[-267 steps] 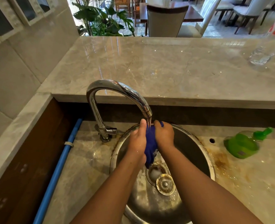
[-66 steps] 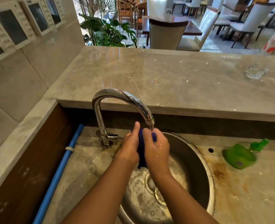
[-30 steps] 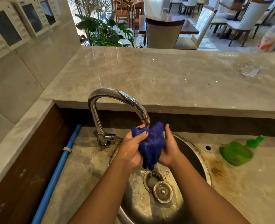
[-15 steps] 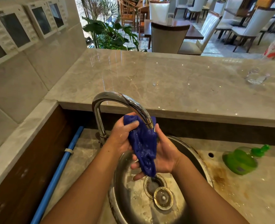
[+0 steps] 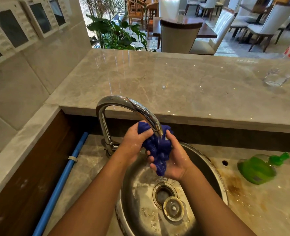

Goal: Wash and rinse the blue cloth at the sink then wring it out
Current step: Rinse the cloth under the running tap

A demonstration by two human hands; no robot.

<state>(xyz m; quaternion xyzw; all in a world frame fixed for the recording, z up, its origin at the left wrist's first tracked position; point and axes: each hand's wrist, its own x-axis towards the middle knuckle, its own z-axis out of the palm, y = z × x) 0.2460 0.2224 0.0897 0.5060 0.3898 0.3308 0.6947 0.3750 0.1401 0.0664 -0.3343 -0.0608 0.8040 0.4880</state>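
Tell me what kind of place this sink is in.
Probably a restaurant or cafe bar: a small round steel sink sits behind a raised marble counter, and beyond it stand a dining table and many upholstered chairs.

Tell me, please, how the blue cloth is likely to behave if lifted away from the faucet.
Probably floppy: the blue cloth bunches in folds between the left hand and right hand, its tail hanging limp. Likely heavy for its size, since water from the faucet runs onto it. It would probably drip into the sink.
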